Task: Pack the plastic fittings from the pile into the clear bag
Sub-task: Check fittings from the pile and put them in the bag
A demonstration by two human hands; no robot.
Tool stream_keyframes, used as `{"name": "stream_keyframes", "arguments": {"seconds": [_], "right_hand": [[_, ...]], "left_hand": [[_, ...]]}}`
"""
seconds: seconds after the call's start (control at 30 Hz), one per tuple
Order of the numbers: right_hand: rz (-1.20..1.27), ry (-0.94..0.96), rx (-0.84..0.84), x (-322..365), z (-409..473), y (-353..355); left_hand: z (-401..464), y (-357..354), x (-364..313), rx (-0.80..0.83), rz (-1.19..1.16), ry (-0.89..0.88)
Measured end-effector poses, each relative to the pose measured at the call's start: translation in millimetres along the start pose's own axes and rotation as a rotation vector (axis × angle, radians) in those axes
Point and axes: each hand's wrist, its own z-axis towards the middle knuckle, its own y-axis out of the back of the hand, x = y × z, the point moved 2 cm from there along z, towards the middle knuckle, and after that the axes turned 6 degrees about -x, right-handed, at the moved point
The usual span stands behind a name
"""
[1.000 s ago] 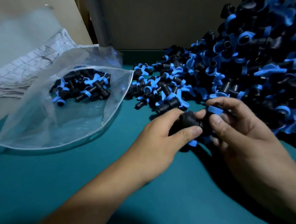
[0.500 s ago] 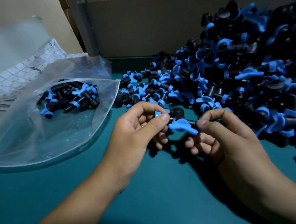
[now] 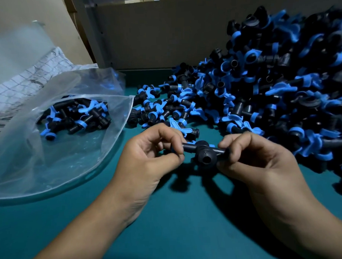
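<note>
A black plastic fitting (image 3: 204,152) with a round open port facing me hangs above the teal table between both hands. My left hand (image 3: 147,156) pinches its left stem and my right hand (image 3: 254,156) pinches its right stem. A large pile of black and blue fittings (image 3: 273,96) rises at the right and spreads toward the middle. The clear bag (image 3: 68,146) lies open at the left with several fittings (image 3: 76,116) inside it.
The teal table (image 3: 171,228) runs under everything. A brown cardboard wall (image 3: 161,30) stands behind the pile. Folded white checked cloth (image 3: 25,85) and a frosted plastic sheet (image 3: 13,50) lie at the far left behind the bag.
Both hands lifted one fitting off the pile's edge and turned it. Its blue wing handle faced me half a second ago; now its black round port faces me.
</note>
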Motion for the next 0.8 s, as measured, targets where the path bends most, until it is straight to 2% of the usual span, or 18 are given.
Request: {"name": "stream_keyframes", "arguments": {"seconds": [0.17, 0.27, 0.4, 0.6, 0.7, 0.8], "right_hand": [[-0.038, 0.022, -0.009, -5.0, 0.0, 3.0], [0.016, -0.030, 0.005, -4.3, -0.1, 2.2], [-0.003, -0.101, -0.052, -3.9, 0.8, -1.4], [0.012, -0.066, -0.080, 4.2, -2.3, -3.6], [-0.048, -0.036, 0.029, 12.8, -7.8, -4.5], [-0.090, 0.032, 0.042, 26.2, -14.7, -10.3]], "left_hand": [[-1.4, 1.1, 1.7, 0.003, 0.007, 0.011], [-2.7, 0.8, 0.1, -0.012, -0.067, 0.120], [-2.2, 1.9, 3.2, -0.044, -0.042, 0.208], [-0.3, 3.1, 7.4, -0.059, -0.070, 0.133], [-0.8, 1.5, 5.1, -0.073, -0.040, 0.011], [-3.3, -0.7, 2.2, -0.069, -0.098, 0.043]]}}
